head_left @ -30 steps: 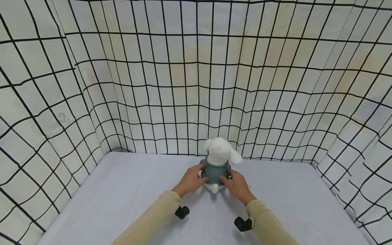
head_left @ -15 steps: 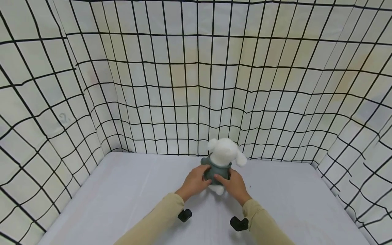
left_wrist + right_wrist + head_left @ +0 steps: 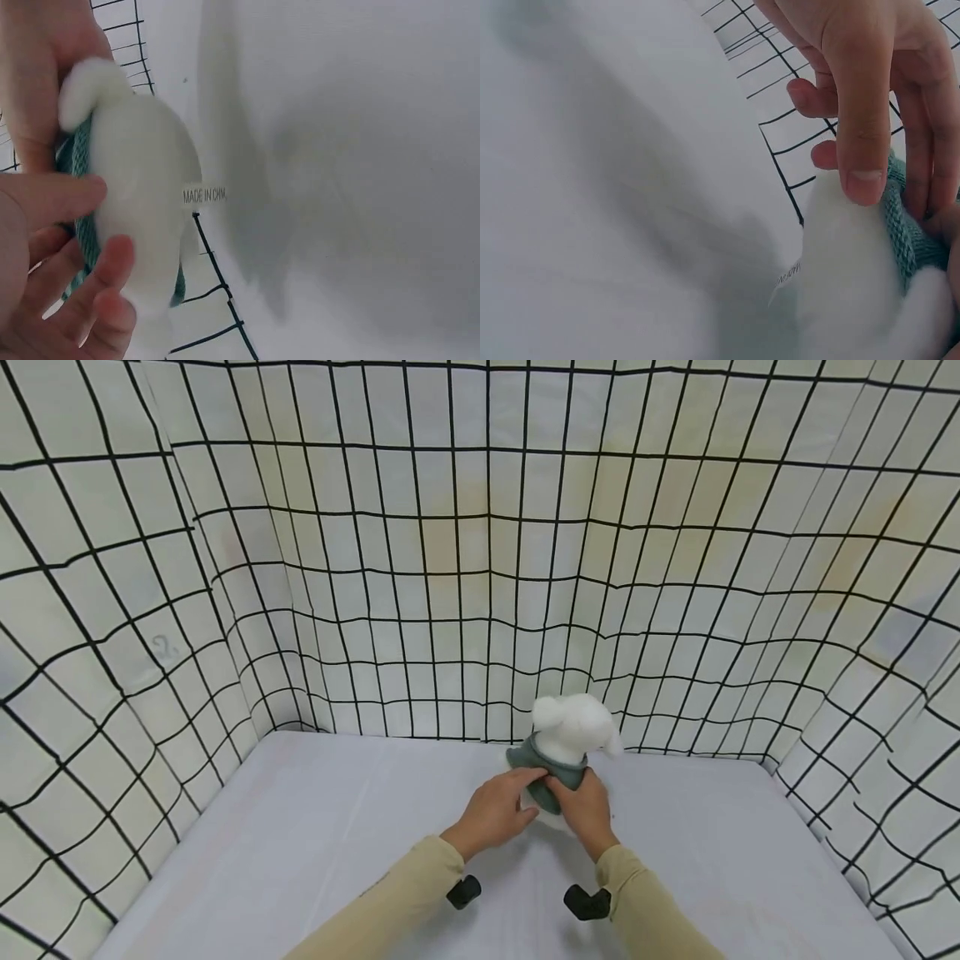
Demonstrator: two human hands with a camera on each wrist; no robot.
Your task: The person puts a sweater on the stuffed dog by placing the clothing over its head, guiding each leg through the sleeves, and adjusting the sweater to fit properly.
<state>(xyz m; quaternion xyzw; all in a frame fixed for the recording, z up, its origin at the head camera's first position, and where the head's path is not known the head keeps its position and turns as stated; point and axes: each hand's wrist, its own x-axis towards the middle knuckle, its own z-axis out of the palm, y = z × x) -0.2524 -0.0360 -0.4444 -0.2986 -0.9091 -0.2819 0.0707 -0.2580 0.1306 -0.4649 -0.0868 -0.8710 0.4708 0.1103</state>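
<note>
A white plush dog (image 3: 573, 727) in a knitted teal sweater (image 3: 551, 768) stands at the back of the table, leaning right, its back towards me. My left hand (image 3: 495, 810) is at its left side, index finger along the sweater. In the right wrist view, the left thumb (image 3: 862, 142) lies on the white body, with fingers at the knitted edge. My right hand (image 3: 588, 810) grips the right side, thumb across the sweater's back. The left wrist view shows the toy's white underside (image 3: 142, 202), its curled tail (image 3: 90, 90) and a printed label (image 3: 202, 195).
The white table (image 3: 337, 827) is bounded at the back and sides by black netting (image 3: 487, 572) in front of pale panels. Black wrist-worn pieces (image 3: 588, 902) hang below both sleeves.
The plush dog has shifted right and turned, its head tipping further right. Both hands moved with it. The left thumb has come away from the sweater's back in the head view.
</note>
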